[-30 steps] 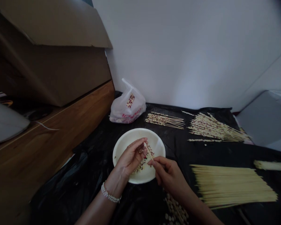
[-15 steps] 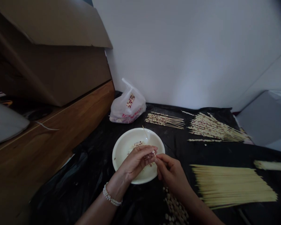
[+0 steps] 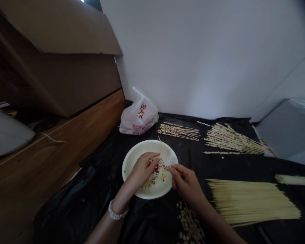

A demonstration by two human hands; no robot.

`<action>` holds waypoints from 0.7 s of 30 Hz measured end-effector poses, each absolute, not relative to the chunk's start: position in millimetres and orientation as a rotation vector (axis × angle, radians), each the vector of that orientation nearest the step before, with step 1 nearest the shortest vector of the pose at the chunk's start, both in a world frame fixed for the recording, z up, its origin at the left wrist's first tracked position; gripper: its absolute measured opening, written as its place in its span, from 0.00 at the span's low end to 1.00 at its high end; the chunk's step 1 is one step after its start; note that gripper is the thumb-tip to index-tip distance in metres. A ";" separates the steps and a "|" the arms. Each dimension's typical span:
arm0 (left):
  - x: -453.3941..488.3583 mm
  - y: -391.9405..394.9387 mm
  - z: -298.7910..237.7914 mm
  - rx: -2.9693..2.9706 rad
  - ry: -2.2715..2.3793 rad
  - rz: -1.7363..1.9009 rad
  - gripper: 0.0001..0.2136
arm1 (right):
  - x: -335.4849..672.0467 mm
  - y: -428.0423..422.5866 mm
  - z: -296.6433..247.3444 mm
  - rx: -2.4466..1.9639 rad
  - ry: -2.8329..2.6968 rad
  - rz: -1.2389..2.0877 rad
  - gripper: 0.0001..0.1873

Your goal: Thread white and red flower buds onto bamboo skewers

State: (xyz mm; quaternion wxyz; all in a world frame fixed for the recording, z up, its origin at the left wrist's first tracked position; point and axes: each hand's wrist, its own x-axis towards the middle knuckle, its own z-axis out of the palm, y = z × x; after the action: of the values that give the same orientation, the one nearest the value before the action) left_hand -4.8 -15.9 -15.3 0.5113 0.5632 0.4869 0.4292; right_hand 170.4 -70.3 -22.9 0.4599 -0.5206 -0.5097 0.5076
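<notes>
A white bowl stands in front of me with small cream and dark red pieces, like beans or kernels, lying in it. My left hand is down in the bowl, fingers apart and fingertips at the pieces. At the bowl's right rim, my right hand pinches a thin bamboo skewer whose upper end carries a small whitish piece; the fingers hide much of the stick. Another thin stick leans on the bowl's far rim.
Behind the bowl sits a plastic bag of similar pieces. Threaded skewers lie in a small pile and a larger pile. Bare skewers lie at right. Loose pale pieces are near me. A cardboard box stands left.
My left hand has moved away from the skewer tip, leftward and down to the pieces in the bowl, its fingers parting. My right hand keeps the skewer in nearly the same place.
</notes>
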 end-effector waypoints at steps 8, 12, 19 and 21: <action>1.9 -30.9 -29.8 1.852 1.151 0.654 0.14 | 171.5 -68.3 -28.1 -1.289 -1.264 1.224 0.21; 2.5 -33.0 -24.1 1.869 1.001 0.696 0.08 | 172.0 -67.8 -28.2 -1.289 -1.267 1.217 0.20; 3.4 -40.1 -16.4 1.897 1.032 0.566 0.07 | 172.9 -65.9 -24.7 -1.275 -1.246 1.244 0.18; 3.6 -40.7 -15.5 1.916 1.029 0.558 0.09 | 172.8 -65.5 -22.6 -1.281 -1.228 1.257 0.18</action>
State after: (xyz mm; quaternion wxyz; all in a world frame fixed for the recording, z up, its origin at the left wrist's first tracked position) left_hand 3.6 -40.7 -15.5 0.4333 0.7690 0.4131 0.2241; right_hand 172.8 -65.5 -22.6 0.4649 -0.5215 -0.5001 0.5116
